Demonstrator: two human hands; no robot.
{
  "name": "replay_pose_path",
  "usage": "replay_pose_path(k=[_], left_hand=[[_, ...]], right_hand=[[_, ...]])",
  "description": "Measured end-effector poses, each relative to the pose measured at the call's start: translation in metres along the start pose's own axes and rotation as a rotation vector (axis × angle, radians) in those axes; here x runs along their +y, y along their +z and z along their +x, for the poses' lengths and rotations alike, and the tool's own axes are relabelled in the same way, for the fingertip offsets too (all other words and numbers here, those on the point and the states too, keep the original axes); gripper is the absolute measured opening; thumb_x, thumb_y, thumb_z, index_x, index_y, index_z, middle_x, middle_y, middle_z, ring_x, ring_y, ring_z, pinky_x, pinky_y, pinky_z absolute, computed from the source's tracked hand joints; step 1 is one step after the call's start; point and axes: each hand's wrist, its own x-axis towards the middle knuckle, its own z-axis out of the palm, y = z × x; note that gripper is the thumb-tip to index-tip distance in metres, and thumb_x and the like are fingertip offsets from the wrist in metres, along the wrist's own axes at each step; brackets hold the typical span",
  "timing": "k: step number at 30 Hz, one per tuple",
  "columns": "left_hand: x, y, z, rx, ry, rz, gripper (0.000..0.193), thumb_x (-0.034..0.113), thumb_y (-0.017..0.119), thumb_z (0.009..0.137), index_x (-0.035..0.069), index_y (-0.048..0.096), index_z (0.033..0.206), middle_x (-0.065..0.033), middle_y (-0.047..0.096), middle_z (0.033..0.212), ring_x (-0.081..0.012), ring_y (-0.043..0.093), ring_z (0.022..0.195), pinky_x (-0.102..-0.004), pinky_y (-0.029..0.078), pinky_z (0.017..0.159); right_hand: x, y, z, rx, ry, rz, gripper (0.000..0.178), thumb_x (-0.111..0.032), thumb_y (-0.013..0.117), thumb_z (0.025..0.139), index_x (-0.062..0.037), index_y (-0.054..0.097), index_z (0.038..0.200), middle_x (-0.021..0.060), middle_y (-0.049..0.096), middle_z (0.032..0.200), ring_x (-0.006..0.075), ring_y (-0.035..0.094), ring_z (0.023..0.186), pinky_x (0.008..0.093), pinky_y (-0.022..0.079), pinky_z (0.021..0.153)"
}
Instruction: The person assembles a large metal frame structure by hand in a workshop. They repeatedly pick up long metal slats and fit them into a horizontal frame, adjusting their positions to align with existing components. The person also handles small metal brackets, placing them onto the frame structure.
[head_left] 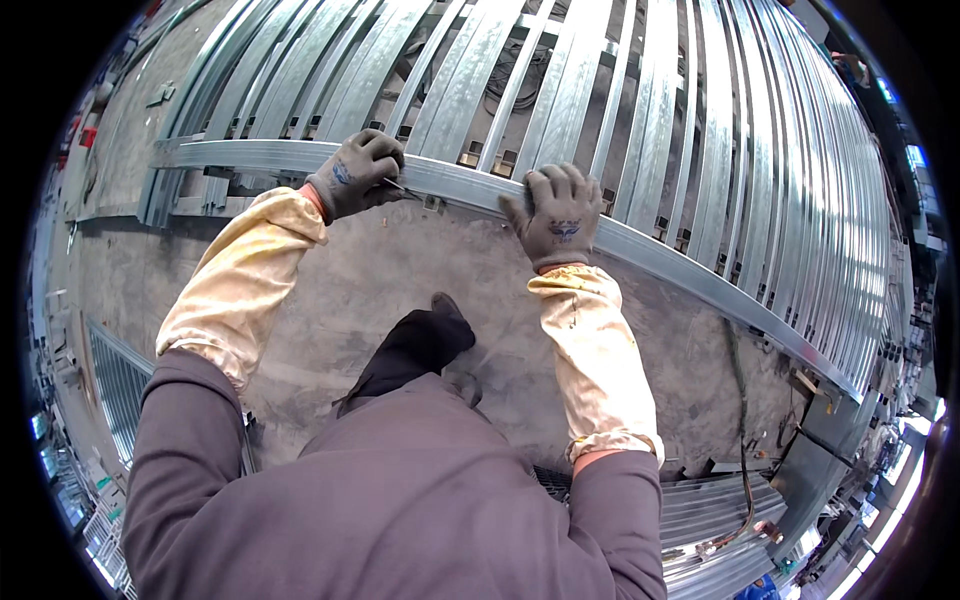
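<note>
A long galvanized steel rail (690, 265) runs across in front of me, with many parallel steel bars reaching away from it. My left hand (350, 177), in a grey work glove, is closed at the rail's near edge. A thin metal rod (402, 188) sticks out from its fingers, pointing right; the rest of it is hidden in the glove. Farther right, my gloved right hand (560, 215) has its fingers curled over the rail's top and its thumb at the near side. Between my hands, a small metal piece (433, 203) sits against the rail's near face.
Coiled cable (515, 80) lies beneath the bars. A hose (740, 400) trails along the concrete floor (480, 270) at right. Stacked steel profiles (715, 515) lie at lower right. Another barred panel (120, 385) stands at left. My shoe (450, 308) is below the rail.
</note>
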Motion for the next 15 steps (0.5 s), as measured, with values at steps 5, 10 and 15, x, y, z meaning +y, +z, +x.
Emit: replay_pose_path(k=[5, 10, 15], left_hand=[[-0.005, 0.007, 0.006, -0.001, 0.046, -0.02, 0.037, 0.028, 0.087, 0.074, 0.012, 0.056, 0.088, -0.0058, 0.061, 0.108, -0.0333, 0.058, 0.107, -0.0479, 0.049, 0.092], [-0.019, -0.001, -0.02, 0.024, 0.019, -0.04, 0.027, 0.023, 0.083, 0.076, 0.015, 0.061, 0.09, -0.0057, 0.062, 0.107, -0.0319, 0.059, 0.108, -0.0468, 0.048, 0.092], [-0.022, 0.013, -0.015, 0.01, 0.056, 0.039, 0.018, 0.026, 0.078, 0.08, 0.017, 0.065, 0.09, -0.0064, 0.064, 0.116, -0.03, 0.061, 0.113, -0.0478, 0.048, 0.102]], right_hand=[[0.004, 0.012, 0.0, 0.138, 0.06, 0.004, 0.025, -0.031, 0.07, 0.087, -0.0123, 0.072, 0.103, 0.0065, 0.067, 0.114, 0.0315, 0.058, 0.122, 0.0548, 0.042, 0.106], [-0.018, 0.013, 0.017, 0.247, 0.019, 0.068, 0.016, -0.01, 0.065, 0.083, -0.0127, 0.073, 0.097, 0.0072, 0.072, 0.112, 0.0335, 0.065, 0.114, 0.0485, 0.049, 0.101], [-0.017, 0.011, 0.01, 0.263, -0.05, 0.079, 0.018, -0.01, 0.057, 0.088, -0.006, 0.072, 0.097, 0.0148, 0.072, 0.106, 0.0368, 0.068, 0.105, 0.0499, 0.052, 0.097]])
